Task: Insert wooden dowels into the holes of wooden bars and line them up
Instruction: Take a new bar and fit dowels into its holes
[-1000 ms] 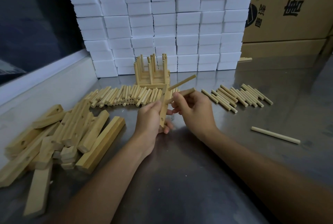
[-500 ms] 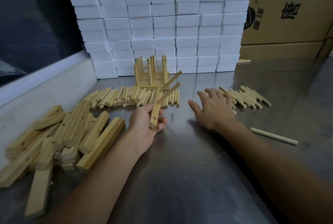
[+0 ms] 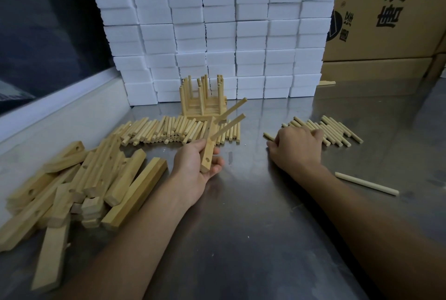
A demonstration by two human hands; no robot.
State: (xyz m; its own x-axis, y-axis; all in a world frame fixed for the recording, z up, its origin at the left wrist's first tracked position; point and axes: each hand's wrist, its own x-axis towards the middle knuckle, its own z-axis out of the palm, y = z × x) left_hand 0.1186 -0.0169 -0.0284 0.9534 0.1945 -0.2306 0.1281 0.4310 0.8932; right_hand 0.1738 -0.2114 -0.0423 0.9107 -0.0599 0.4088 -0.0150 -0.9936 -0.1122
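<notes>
Nearest on the steel bench (image 3: 241,227), at the left, lies a loose heap of wooden bars (image 3: 79,186), some showing drilled holes. A single long dowel (image 3: 366,183) lies alone at the right, clear of everything else.

In the middle, the left hand (image 3: 195,167) has its grip wrapped round a wooden bar (image 3: 208,152), held roughly upright and slightly tilted. Two dowels (image 3: 229,124) already stand in its upper holes, angling up and to the right. One hole near the bar's lower end is empty.

To the right, the right hand (image 3: 295,147) is lowered knuckles-up onto the near-left end of the small pile of dowels (image 3: 323,130), fingers curled down among them. Whether its grip has closed on one cannot be told from here.

Farther back, a long row of dowels (image 3: 169,130) lies across the bench, and behind it stands a group of finished bars with their dowels pointing up (image 3: 202,99), against a wall of white foam blocks (image 3: 217,29). Cardboard boxes (image 3: 386,10) stand at the far right.

The step in hand looks to be fetching the third dowel for this bar. The next move calls for pinching one dowel free of its neighbours, bringing its end square to the empty hole, and pressing it home while the left hand steadies the bar.
</notes>
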